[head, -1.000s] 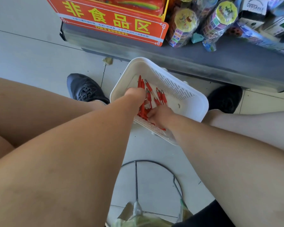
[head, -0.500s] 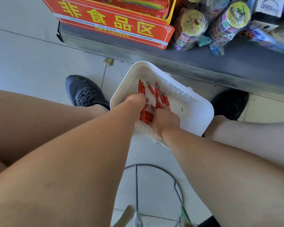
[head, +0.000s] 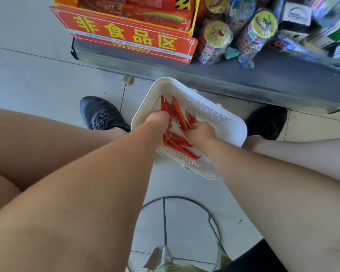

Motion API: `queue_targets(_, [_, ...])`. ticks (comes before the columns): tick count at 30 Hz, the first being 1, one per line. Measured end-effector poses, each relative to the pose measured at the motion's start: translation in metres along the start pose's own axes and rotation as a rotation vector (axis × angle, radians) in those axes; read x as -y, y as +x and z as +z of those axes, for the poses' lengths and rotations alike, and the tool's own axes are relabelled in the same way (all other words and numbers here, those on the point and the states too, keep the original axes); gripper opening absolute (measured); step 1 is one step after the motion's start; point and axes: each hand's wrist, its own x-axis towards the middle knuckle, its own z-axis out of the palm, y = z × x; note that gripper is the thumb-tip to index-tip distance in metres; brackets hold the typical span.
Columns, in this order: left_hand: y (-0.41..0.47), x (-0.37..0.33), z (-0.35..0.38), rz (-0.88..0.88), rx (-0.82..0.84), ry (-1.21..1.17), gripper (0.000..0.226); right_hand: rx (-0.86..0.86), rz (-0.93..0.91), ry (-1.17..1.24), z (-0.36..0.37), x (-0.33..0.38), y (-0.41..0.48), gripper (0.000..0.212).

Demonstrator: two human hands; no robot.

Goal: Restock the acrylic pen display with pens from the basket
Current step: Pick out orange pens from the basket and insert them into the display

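Note:
A white slotted plastic basket [head: 220,107] sits on the tiled floor between my feet. Several red pens [head: 182,147] lie loose on its bottom. My left hand [head: 157,120] is inside the basket and grips a bunch of red pens [head: 166,107] that stick out beyond its knuckles. My right hand [head: 199,132] is beside it, fingers curled round a few more red pens [head: 180,114]. The acrylic pen display is out of view.
A grey shelf base [head: 263,83] runs across just behind the basket, holding a red sign [head: 130,36] and wrapped toy packs [head: 214,40]. My dark shoes [head: 102,114] flank the basket. A black wire ring [head: 210,216] lies on the floor near me.
Both hands have gathered more pens and closed round them. The pens under my left hand now stand out past its knuckles. The view has tilted up slightly.

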Motion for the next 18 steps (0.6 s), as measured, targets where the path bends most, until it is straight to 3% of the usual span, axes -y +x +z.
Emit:
queue_targets(5, [-0.008,0.000,-0.004,0.157,0.037,0.137,0.020,0.210,0.007,0.110,-0.019,0.009,-0.018,0.007])
queue_targets(12, [-0.040,0.003,-0.017,0.299,0.119,0.209,0.022,0.229,-0.186,0.155,-0.026,0.024,-0.059,0.003])
queue_targets(16, [-0.070,-0.005,-0.026,0.472,0.185,0.284,0.009,0.167,-0.394,-0.022,-0.040,0.045,-0.093,0.016])
queue_targets(18, [-0.093,-0.013,-0.031,0.550,0.195,0.297,0.013,0.121,-0.457,-0.047,-0.050,0.056,-0.107,0.026])
